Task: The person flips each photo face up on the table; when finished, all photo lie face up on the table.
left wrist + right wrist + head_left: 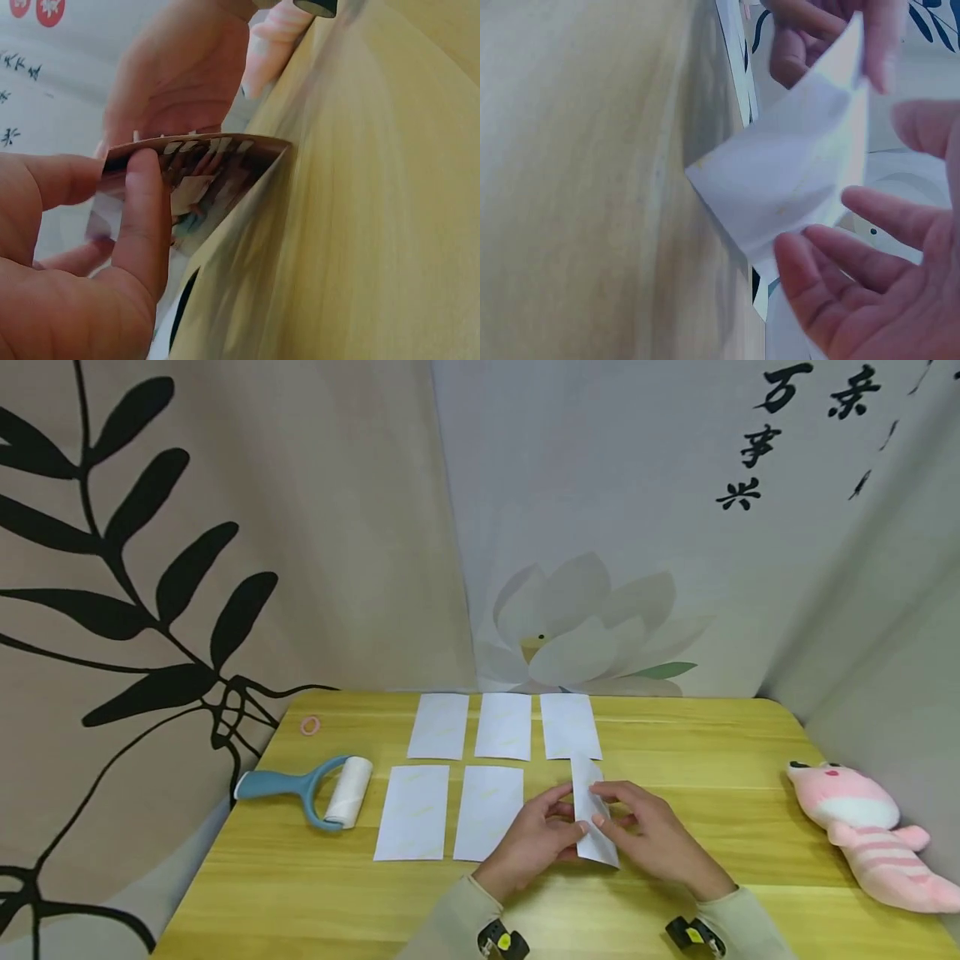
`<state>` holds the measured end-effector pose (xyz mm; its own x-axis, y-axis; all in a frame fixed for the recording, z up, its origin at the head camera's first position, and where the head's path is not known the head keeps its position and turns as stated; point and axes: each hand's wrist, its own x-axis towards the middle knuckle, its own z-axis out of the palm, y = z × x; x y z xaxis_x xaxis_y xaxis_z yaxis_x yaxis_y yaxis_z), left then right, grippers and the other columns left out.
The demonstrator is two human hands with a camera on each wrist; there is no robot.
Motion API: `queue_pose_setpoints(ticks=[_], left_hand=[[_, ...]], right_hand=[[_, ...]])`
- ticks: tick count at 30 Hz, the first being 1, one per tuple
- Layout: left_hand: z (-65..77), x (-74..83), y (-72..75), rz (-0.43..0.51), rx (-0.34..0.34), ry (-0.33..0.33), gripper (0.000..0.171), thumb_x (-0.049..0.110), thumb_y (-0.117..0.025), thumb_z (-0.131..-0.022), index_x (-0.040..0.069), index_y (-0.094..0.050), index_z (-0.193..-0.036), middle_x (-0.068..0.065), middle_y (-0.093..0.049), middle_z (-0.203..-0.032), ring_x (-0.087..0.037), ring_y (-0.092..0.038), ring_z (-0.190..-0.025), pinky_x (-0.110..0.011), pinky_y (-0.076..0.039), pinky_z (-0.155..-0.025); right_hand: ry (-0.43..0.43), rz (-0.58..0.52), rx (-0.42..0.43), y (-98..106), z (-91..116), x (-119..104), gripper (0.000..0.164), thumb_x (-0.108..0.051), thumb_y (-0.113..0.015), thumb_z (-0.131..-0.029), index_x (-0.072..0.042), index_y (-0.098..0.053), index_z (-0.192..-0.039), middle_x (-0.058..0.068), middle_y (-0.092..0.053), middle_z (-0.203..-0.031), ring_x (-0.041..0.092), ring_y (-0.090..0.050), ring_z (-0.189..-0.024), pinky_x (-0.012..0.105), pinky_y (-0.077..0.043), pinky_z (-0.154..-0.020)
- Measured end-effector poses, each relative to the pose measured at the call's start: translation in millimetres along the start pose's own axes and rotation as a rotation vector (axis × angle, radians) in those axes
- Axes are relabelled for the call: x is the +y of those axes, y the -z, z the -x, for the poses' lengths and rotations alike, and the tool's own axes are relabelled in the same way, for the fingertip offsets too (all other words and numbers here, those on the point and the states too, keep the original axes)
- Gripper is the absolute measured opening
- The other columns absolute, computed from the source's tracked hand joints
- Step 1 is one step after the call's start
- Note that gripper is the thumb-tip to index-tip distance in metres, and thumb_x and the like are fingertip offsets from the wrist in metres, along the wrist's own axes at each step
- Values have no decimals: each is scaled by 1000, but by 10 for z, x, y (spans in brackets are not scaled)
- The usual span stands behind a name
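Observation:
A photo print [591,810] stands tilted above the table, its white back with faint yellow marks facing the right hand. My left hand [534,833] pinches it along one side. The left wrist view shows the picture side of this photo print [206,184], with one left finger lying against it. My right hand [658,837] is at the opposite side, its fingers loosely extended. In the right wrist view the fingertips of the right hand [877,262] are right at the white back, not curled round it. The lower corner of the photo print [780,187] is close to the table top.
Several white cards [438,727] with similar faint marks lie in two rows on the wooden table [300,893]. A lint roller [300,787] with a blue handle and a small pink ring [310,725] are at the left. A pink plush toy [862,835] lies at the right edge.

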<state>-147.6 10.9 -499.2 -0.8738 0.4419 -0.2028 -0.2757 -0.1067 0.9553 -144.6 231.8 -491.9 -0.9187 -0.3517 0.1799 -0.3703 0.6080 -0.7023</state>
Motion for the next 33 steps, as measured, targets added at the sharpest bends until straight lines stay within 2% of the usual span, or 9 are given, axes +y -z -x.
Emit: queue_pose_setpoints(ticks=[4, 8, 12, 15, 19, 22, 25, 28, 33], left_hand=[[18, 39, -36, 17, -44, -8, 66, 18, -76, -99, 21, -47, -159, -10, -61, -134, -20, -72, -106, -41, -65, -83], [10, 42, -125, 7, -49, -37, 66, 19, -77, -99, 26, -49, -158, -9, -60, -138, -19, -71, -104, -43, -65, -83], [-12, 45, -206, -14, -54, -70, 66, 17, -79, -96, 30, -52, -155, -9, -58, -140, -15, -71, -99, -40, -66, -80], [-21, 68, -231, -120, -45, -119, 65, 21, -79, -96, 30, -52, -154, -10, -56, -137, -11, -70, -97, -33, -66, -77], [-33, 111, -209, -322, 8, -190, 60, 27, -77, -97, 26, -55, -153, -10, -57, -132, -7, -69, -95, -23, -61, -72], [-50, 119, -168, -406, 44, -191, 55, 26, -76, -98, 24, -59, -151, -8, -59, -130, -6, -66, -93, -21, -57, -70], [-78, 99, -122, -467, 89, -179, 49, 24, -76, -98, 21, -63, -146, -7, -61, -129, -6, -64, -93, -22, -55, -71], [-104, 91, -74, -510, 173, -167, 45, 20, -76, -97, 16, -66, -140, -9, -63, -127, -11, -65, -97, -25, -55, -74], [-137, 81, 9, -465, 292, -117, 45, 13, -77, -94, 6, -62, -136, -14, -64, -123, -22, -67, -103, -33, -57, -81]], right_hand=[[-14, -25, 51, -23, 4, -16, 34, -27, -65, -107, -19, -65, -140, 1, -71, -132, 20, -69, -112, 28, -61, -79], [-41, -115, 49, 17, 31, -25, 32, -26, -56, -112, -16, -64, -141, 5, -72, -126, 16, -70, -105, 28, -62, -76], [-66, -188, 62, 49, 53, -47, 34, -25, -48, -115, -11, -60, -143, 10, -73, -125, 20, -73, -104, 30, -63, -77], [-78, -197, 96, 40, 37, -73, 34, -25, -50, -114, -9, -59, -142, 14, -74, -128, 28, -75, -110, 30, -62, -83], [-117, -215, 138, -9, -12, -105, 32, -21, -58, -110, -5, -61, -137, 18, -75, -124, 32, -76, -108, 28, -62, -81], [-190, -222, 164, -36, -33, -118, 28, -17, -62, -108, -4, -63, -132, 15, -77, -107, 23, -78, -90, 26, -61, -68], [-279, -218, 187, -29, -45, -120, 27, -14, -65, -105, -4, -64, -130, 9, -74, -89, 13, -72, -72, 26, -55, -58], [-338, -221, 188, 1, -64, -103, 33, -18, -67, -105, -5, -63, -134, 6, -73, -83, 10, -67, -65, 25, -51, -53], [-382, -253, 148, 37, -92, -56, 44, -23, -71, -103, -7, -57, -141, 7, -69, -78, 9, -57, -58, 25, -43, -47]])
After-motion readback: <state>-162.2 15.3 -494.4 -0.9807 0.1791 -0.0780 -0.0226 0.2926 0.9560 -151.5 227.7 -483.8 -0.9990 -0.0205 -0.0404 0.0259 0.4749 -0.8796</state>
